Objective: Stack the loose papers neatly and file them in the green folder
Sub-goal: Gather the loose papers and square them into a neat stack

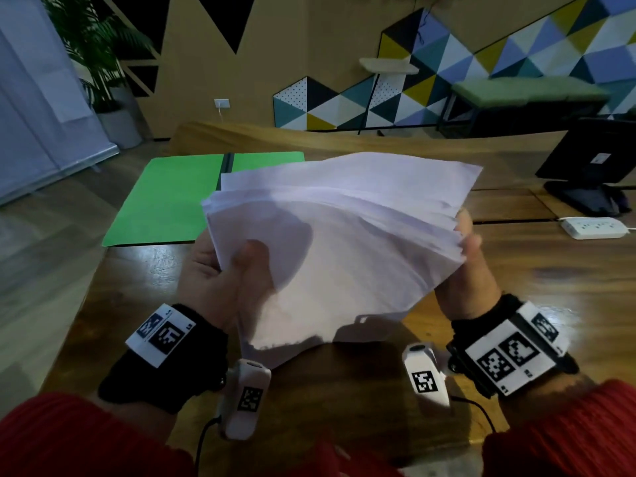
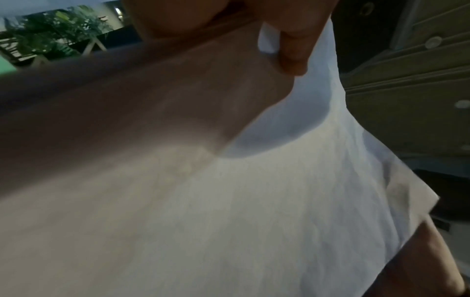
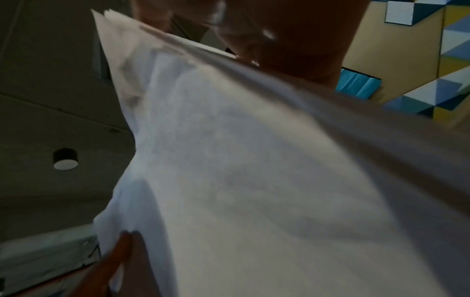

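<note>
A loose, uneven stack of white papers is held up above the wooden table. My left hand grips its left edge, thumb on top. My right hand grips the right edge, where the sheets fan apart. The green folder lies open and flat on the table beyond the papers, at the left; its right half is partly hidden by them. The papers fill the left wrist view, with a fingertip over their edge. In the right wrist view the papers sag below my right hand.
A white power strip lies at the table's right side, with a black monitor stand behind it. The table's left edge runs close to the folder. A potted plant stands on the floor at far left.
</note>
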Demonstrator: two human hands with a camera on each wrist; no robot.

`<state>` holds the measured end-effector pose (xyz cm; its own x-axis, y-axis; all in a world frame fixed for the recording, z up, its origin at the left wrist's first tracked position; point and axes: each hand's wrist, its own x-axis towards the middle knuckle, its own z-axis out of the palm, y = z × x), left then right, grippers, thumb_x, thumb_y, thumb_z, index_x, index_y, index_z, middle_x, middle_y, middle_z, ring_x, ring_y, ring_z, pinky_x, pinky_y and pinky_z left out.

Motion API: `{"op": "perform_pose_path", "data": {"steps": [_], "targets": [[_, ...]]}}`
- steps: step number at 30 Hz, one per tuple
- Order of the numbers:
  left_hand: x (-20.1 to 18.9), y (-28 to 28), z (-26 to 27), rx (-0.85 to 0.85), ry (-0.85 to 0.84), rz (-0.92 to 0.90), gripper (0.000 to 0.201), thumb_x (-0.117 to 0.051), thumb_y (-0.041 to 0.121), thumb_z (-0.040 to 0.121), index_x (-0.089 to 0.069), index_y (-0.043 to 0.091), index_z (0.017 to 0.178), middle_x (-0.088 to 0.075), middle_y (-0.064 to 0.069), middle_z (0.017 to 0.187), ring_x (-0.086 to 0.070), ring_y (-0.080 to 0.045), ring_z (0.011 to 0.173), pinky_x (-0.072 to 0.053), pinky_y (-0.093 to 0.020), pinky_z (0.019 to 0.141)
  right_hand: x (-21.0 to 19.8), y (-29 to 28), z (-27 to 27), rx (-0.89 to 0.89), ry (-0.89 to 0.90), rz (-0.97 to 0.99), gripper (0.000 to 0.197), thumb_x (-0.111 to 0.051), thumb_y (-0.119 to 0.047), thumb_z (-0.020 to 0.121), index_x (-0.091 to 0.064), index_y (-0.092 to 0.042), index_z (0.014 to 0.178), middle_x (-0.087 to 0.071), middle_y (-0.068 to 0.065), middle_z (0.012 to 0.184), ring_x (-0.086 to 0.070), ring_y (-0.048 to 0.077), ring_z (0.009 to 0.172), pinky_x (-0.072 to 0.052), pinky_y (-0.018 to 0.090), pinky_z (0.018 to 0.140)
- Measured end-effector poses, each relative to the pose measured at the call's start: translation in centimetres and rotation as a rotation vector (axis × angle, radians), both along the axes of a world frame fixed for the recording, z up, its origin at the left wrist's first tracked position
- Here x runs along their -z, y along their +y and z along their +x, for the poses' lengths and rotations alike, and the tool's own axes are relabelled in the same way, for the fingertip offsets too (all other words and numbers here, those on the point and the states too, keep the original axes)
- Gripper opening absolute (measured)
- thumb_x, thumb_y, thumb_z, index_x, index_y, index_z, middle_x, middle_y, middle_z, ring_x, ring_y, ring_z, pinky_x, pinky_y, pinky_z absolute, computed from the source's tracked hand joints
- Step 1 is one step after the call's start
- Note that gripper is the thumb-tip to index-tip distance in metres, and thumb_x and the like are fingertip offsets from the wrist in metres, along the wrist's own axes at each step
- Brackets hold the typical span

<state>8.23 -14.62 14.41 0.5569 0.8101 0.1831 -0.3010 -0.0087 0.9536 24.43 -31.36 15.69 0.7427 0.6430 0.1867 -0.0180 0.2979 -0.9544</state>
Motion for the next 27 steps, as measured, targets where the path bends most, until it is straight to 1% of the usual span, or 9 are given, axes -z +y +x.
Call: {"op": "perform_pose_path", "data": {"steps": [2, 5, 10, 14, 17, 20, 23, 25, 27], "targets": [[-0.1, -0.1, 0.1, 0.006, -0.056, -0.116, 0.028, -0.059, 0.035, 0.077, -0.073, 0.026, 0.054, -0.067, 0.011, 0.046, -0.062, 0.0, 0.042, -0.048, -0.013, 0.041, 1.0, 0.0, -0.2, -0.048, -0.076, 0.007, 0.069, -0.063, -0.019, 0.073, -0.03, 0.003, 0.128, -0.048, 0.012, 0.129, -0.057, 0.011, 0.108, -0.052, 0.026, 0.086], [0.0, -0.3, 0.1, -0.013, 0.054, -0.12, 0.035, -0.056, 0.041, 0.077, -0.068, 0.018, 0.054, -0.064, 0.008, 0.04, -0.058, -0.002, 0.035, -0.046, -0.015, 0.038, 3.3, -0.2, -0.5, -0.123, -0.19, 0.051, 0.073, -0.029, 0.019, 0.065, -0.021, -0.012, 0.131, -0.054, -0.024, 0.122, -0.054, -0.006, 0.11, -0.048, 0.013, 0.087], [0.8, -0.6, 0.3, -0.058, 0.272, 0.005, 0.022, -0.061, 0.004, 0.084, -0.058, 0.017, 0.067, -0.06, 0.019, 0.037, -0.053, 0.006, 0.032, -0.04, -0.008, 0.033, 3.4, 0.0, -1.2, -0.182, -0.155, 0.103, 0.098, -0.069, -0.071, 0.054, -0.03, -0.032, 0.135, -0.046, -0.005, 0.134, -0.051, 0.003, 0.116, -0.042, 0.027, 0.103], [1.6, -0.3, 0.5, -0.042, 0.307, -0.057, 0.013, -0.063, -0.001, 0.08, -0.065, 0.012, 0.084, -0.067, 0.011, 0.048, -0.059, -0.004, 0.043, -0.047, -0.015, 0.039, 4.3, -1.3, -1.1, -0.2, -0.247, -0.085, 0.126, -0.073, -0.059, 0.058, 0.005, -0.009, 0.144, -0.037, -0.015, 0.141, -0.04, -0.002, 0.129, -0.041, 0.015, 0.099], [1.3, -0.9, 0.4, 0.012, 0.305, -0.079, 0.013, -0.065, -0.001, 0.078, -0.068, 0.005, 0.089, -0.065, 0.008, 0.048, -0.057, -0.008, 0.043, -0.046, -0.018, 0.038, 4.7, -1.6, -0.7, -0.09, -0.242, -0.221, 0.101, -0.086, -0.033, 0.047, -0.03, -0.033, 0.131, -0.056, -0.018, 0.121, -0.053, -0.002, 0.116, -0.049, 0.018, 0.089], [0.1, -1.6, 0.0, 0.05, 0.262, -0.044, 0.005, -0.072, 0.009, 0.062, -0.071, 0.014, 0.064, -0.066, 0.012, 0.044, -0.057, 0.001, 0.039, -0.046, -0.013, 0.038, 3.6, -1.2, 0.0, 0.19, -0.191, -0.161, 0.032, -0.07, -0.01, 0.075, -0.059, -0.032, 0.096, -0.071, -0.022, 0.083, -0.063, -0.011, 0.079, -0.049, 0.016, 0.071], [-1.2, -1.7, -0.2, 0.074, 0.113, -0.034, 0.013, -0.069, 0.026, 0.044, -0.074, 0.021, 0.055, -0.069, 0.014, 0.047, -0.061, 0.003, 0.042, -0.049, -0.012, 0.043, 1.8, -1.9, 0.3, 0.254, -0.207, 0.037, 0.04, -0.055, 0.004, 0.085, -0.075, -0.03, 0.076, -0.072, -0.021, 0.069, -0.064, -0.008, 0.067, -0.05, 0.01, 0.06], [-1.7, -1.7, -0.2, 0.083, 0.089, 0.018, 0.015, -0.076, 0.012, 0.053, -0.069, 0.019, 0.064, -0.069, 0.017, 0.048, -0.063, 0.005, 0.045, -0.05, -0.01, 0.043, 1.4, -2.3, -0.1, 0.149, -0.255, 0.127, 0.029, -0.067, -0.006, 0.078, -0.073, -0.029, 0.094, -0.075, -0.013, 0.086, -0.067, 0.0, 0.082, -0.053, 0.014, 0.067], [-1.7, -1.8, -0.1, 0.129, 0.11, 0.082, 0.032, -0.068, -0.009, 0.071, -0.068, 0.023, 0.072, -0.069, 0.021, 0.051, -0.064, 0.007, 0.049, -0.049, -0.009, 0.043, 2.0, -2.2, 0.0, 0.101, -0.227, 0.124, 0.068, -0.082, -0.025, 0.061, -0.057, -0.015, 0.123, -0.069, 0.004, 0.11, -0.065, 0.017, 0.102, -0.055, 0.024, 0.078]]}}
